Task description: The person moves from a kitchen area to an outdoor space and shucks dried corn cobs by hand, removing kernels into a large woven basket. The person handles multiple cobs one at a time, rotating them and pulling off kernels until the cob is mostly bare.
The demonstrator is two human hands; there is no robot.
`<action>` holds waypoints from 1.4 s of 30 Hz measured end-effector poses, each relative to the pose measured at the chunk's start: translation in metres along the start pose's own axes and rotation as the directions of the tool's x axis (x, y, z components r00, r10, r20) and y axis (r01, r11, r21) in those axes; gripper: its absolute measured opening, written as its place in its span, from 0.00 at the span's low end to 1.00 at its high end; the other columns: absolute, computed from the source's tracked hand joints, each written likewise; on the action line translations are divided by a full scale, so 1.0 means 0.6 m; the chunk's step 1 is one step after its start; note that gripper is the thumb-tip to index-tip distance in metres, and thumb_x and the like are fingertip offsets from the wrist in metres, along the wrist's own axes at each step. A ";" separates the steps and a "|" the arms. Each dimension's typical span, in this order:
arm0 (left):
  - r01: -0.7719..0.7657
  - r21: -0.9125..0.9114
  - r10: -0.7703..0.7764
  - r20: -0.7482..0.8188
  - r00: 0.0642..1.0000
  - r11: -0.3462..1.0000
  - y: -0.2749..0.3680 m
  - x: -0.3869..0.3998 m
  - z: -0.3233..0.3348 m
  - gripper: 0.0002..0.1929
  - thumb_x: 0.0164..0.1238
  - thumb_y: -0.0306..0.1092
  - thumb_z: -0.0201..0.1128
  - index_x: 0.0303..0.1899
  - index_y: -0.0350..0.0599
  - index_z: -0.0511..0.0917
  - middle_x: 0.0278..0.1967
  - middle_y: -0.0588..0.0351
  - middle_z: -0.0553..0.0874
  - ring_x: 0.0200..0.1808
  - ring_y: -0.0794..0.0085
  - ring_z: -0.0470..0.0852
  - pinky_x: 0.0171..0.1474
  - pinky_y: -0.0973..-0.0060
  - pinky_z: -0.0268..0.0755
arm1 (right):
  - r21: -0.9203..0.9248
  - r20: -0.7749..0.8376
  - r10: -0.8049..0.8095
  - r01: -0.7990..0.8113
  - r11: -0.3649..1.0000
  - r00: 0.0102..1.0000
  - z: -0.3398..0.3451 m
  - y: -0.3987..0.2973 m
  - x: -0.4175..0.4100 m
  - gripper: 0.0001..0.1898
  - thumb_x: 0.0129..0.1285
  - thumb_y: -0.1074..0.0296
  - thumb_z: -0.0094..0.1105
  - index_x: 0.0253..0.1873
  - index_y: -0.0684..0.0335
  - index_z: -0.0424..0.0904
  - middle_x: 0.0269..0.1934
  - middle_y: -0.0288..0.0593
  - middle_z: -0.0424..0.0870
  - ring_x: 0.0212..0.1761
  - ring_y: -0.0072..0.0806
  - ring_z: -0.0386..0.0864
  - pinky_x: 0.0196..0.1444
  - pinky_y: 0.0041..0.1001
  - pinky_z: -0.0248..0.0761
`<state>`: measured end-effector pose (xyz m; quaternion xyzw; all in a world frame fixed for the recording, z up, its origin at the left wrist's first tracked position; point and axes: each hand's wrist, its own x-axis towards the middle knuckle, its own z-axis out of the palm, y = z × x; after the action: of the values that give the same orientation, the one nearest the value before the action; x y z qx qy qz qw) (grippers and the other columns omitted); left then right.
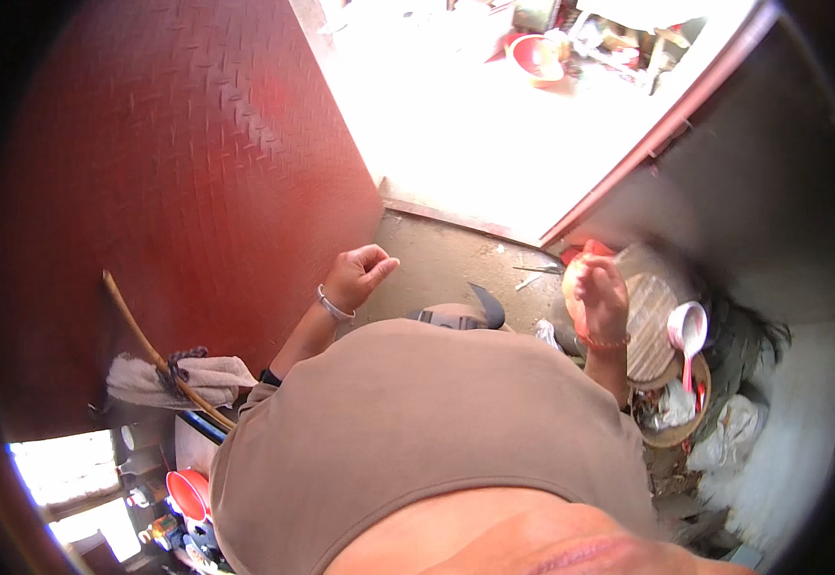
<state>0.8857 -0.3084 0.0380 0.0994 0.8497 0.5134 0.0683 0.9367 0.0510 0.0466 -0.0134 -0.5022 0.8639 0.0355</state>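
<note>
My left hand (365, 274) is raised in front of the red tread-patterned metal door (194, 165), its fingers curled in with the thumb along them. Nothing shows in it, and a pale band circles the wrist. On the other side, my right hand (602, 298) hangs blurred over an orange-red object (574, 280) that it partly covers. I cannot make out how far its fingers are bent. Right of that hand lies a round wooden board (651, 323). A white dipper (689, 327) with a pink handle sits at the board's right edge.
A doorway with a raised sill (460, 221) opens onto bright ground, where an orange basin (536, 61) stands. A waste bucket (701, 413) holds litter beside a white plastic bag (737, 424). At left, a towel (173, 381) hangs by a curved stick (133, 320). A red bowl (189, 494) sits lower down.
</note>
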 end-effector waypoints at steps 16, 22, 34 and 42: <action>0.101 -0.144 -0.110 -0.054 0.992 0.984 -0.113 0.627 -0.158 0.11 0.59 0.38 0.56 0.31 0.38 0.77 0.23 0.58 0.79 0.25 0.79 0.74 0.30 0.81 0.67 | -0.524 0.251 0.247 -0.083 0.847 0.936 0.163 0.050 0.700 0.08 0.57 0.72 0.54 0.40 0.68 0.74 0.28 0.36 0.77 0.29 0.16 0.73 0.30 0.15 0.69; 0.131 -0.005 -0.130 -0.102 0.986 0.991 -0.168 0.845 -0.239 0.12 0.57 0.39 0.57 0.33 0.39 0.77 0.25 0.52 0.81 0.28 0.72 0.78 0.32 0.78 0.69 | -0.468 0.272 0.367 -0.210 0.858 0.890 0.170 0.118 0.961 0.09 0.57 0.69 0.56 0.40 0.66 0.74 0.27 0.34 0.76 0.25 0.14 0.71 0.29 0.14 0.66; 0.475 -0.465 -0.624 -0.243 0.743 0.747 -0.249 1.162 -0.277 0.10 0.60 0.34 0.58 0.39 0.37 0.75 0.25 0.60 0.79 0.27 0.83 0.74 0.30 0.83 0.68 | -0.574 0.550 0.487 -0.117 0.811 0.679 0.304 0.197 1.621 0.09 0.56 0.70 0.58 0.40 0.65 0.74 0.28 0.32 0.75 0.27 0.13 0.70 0.30 0.15 0.68; 0.455 -0.391 -0.599 -0.465 0.653 0.800 -0.367 1.377 -0.417 0.10 0.57 0.36 0.59 0.33 0.37 0.77 0.24 0.57 0.81 0.24 0.80 0.76 0.29 0.81 0.69 | -0.545 0.663 0.481 -0.072 0.836 0.574 0.420 0.316 1.917 0.09 0.57 0.71 0.57 0.41 0.66 0.74 0.28 0.31 0.74 0.27 0.12 0.70 0.30 0.14 0.68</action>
<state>0.0072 -0.4257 -0.0525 -0.3196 0.7528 0.5747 -0.0288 -0.2340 -0.1748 0.0209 0.2724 -0.6470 0.6312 -0.3298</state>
